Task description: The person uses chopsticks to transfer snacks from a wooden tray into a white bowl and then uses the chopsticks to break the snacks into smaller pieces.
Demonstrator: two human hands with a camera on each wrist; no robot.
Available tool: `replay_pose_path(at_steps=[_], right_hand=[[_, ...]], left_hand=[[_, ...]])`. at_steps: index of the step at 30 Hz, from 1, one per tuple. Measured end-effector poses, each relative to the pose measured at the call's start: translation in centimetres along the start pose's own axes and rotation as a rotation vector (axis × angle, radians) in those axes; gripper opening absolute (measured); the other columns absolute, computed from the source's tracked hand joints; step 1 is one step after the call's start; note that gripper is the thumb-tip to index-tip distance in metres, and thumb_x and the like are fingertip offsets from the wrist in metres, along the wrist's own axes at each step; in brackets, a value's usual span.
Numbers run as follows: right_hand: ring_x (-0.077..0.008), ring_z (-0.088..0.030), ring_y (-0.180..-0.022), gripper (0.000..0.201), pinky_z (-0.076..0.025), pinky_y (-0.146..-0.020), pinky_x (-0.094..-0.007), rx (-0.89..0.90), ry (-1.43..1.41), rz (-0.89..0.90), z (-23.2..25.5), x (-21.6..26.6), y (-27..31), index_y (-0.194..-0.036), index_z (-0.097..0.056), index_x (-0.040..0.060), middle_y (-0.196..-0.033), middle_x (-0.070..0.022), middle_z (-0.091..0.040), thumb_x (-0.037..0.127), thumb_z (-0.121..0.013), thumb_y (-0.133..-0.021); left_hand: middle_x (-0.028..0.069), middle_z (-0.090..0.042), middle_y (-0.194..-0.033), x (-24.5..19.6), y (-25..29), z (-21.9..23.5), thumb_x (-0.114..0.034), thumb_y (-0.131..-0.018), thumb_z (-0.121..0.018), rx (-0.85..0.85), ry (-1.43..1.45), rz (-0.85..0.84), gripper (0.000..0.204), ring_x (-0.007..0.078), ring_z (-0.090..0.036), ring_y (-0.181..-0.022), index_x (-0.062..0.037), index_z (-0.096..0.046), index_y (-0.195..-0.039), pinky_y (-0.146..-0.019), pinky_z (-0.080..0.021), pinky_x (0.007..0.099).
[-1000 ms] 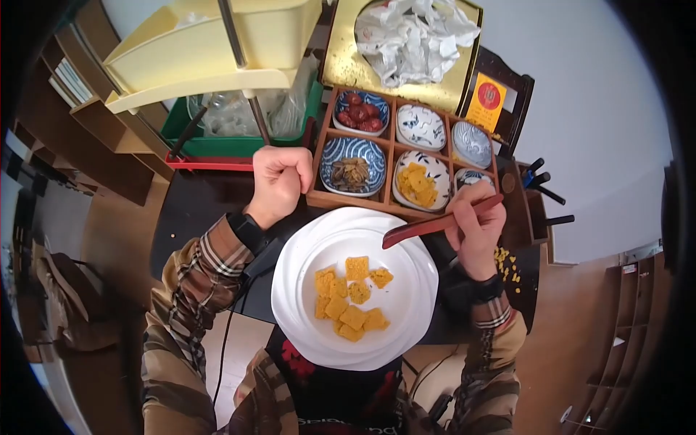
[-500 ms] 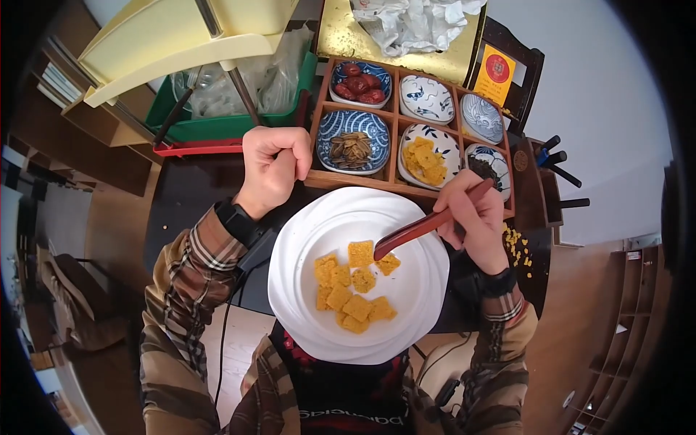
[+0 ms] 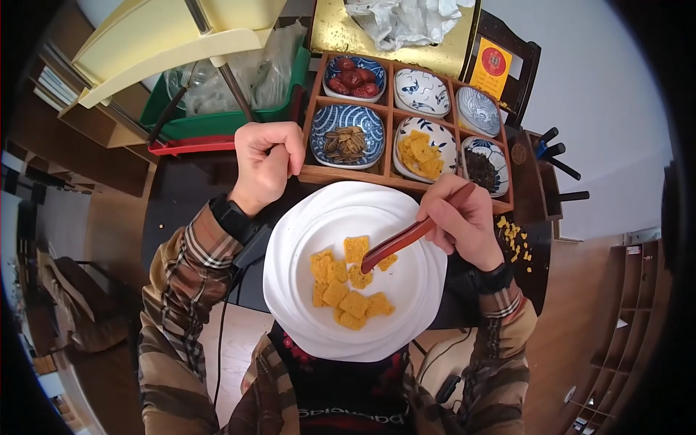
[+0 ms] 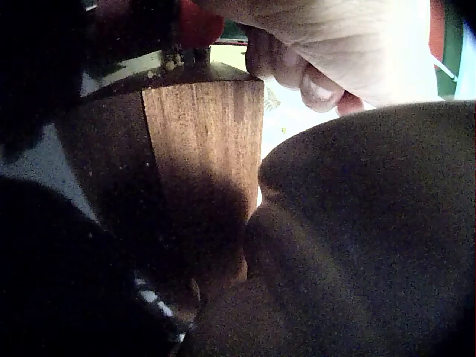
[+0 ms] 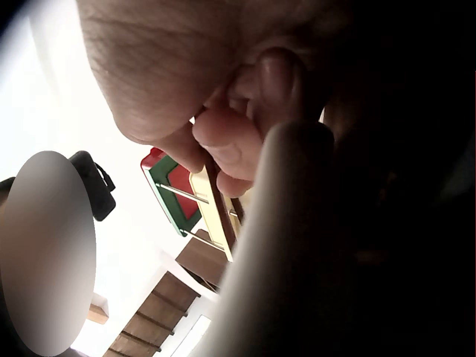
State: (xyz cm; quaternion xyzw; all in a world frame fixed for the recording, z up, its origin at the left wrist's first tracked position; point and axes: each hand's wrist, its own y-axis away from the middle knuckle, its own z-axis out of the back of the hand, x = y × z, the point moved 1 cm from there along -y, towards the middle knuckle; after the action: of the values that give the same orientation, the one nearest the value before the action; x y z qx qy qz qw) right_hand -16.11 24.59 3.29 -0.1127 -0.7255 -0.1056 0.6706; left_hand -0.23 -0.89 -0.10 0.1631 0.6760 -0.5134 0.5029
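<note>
In the head view my right hand [image 3: 461,223] grips a pair of reddish-brown tongs [image 3: 407,239] from above. Their tips come down on a yellow square cracker [image 3: 359,277] in the white plate [image 3: 286,308]. Several more yellow crackers [image 3: 336,293] lie around it, some overlapping. My left hand [image 3: 267,163] is curled into a fist with nothing seen in it, close by the front left corner of the wooden compartment tray [image 3: 348,175]. Curled fingers [image 4: 320,89] also show in the left wrist view. The right wrist view is mostly dark, with bent fingers [image 5: 227,141].
Patterned bowls in the tray hold red dates [image 3: 355,78], seeds [image 3: 345,145], yellow pieces [image 3: 420,154] and dark leaves [image 3: 480,170]. A green bin [image 3: 279,109] with plastic bags stands back left. Yellow crumbs [image 3: 513,239] lie on the table at right.
The tongs have swung down and left from over the plate's upper right rim to a cracker near its middle. My left hand stays in a fist; the whole head view has shifted slightly.
</note>
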Motion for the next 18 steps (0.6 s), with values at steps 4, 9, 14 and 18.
replay_pose_path(at_steps=[4,9,14,18], right_hand=[[-0.0023,-0.05,-0.049,0.014,-0.032,-0.043,-0.0175,-0.009,-0.012,0.049,0.1,-0.3,0.1,-0.095,-0.064,-0.0004,-0.071,-0.0036,-0.063,0.012,-0.062,-0.099],[-0.0022,-0.057,-0.06,0.009,-0.038,-0.051,-0.0167,-0.046,0.049,0.041,0.4,-0.3,0.6,-0.091,-0.064,0.0013,-0.073,-0.0013,-0.064,0.008,-0.071,-0.093],[-0.0027,-0.057,-0.065,0.014,-0.04,-0.057,-0.0195,-0.008,0.258,0.219,0.5,-0.8,-0.1,-0.089,-0.065,0.0042,-0.078,0.0023,-0.066,0.006,-0.079,-0.085],[-0.0037,-0.058,-0.066,0.015,-0.041,-0.058,-0.0202,0.044,0.297,0.191,0.2,-0.2,-0.3,-0.088,-0.067,0.0041,-0.077,0.0018,-0.066,0.006,-0.081,-0.083]], left_hand=[[0.0043,-0.047,-0.053,0.3,0.3,-0.1,0.015,-0.071,-0.04,0.0,-0.037,-0.009,0.024,0.011,-0.037,-0.049,-0.0003,-0.049,-0.056,-0.048,-0.024,0.0271],[0.0043,-0.047,-0.053,0.1,0.8,-0.7,0.015,-0.072,-0.04,-0.011,-0.044,-0.016,0.025,0.0113,-0.037,-0.049,-0.0006,-0.049,-0.055,-0.048,-0.024,0.0272],[0.0024,-0.049,-0.051,0.2,0.1,-0.2,0.014,-0.067,-0.035,-0.001,-0.005,-0.026,0.024,0.0091,-0.042,-0.048,0.0004,-0.052,-0.056,-0.046,-0.029,0.0256],[0.0025,-0.049,-0.052,0.3,0.0,-0.1,0.013,-0.067,-0.035,0.004,-0.008,-0.018,0.024,0.009,-0.041,-0.048,0.0006,-0.052,-0.056,-0.046,-0.029,0.0256]])
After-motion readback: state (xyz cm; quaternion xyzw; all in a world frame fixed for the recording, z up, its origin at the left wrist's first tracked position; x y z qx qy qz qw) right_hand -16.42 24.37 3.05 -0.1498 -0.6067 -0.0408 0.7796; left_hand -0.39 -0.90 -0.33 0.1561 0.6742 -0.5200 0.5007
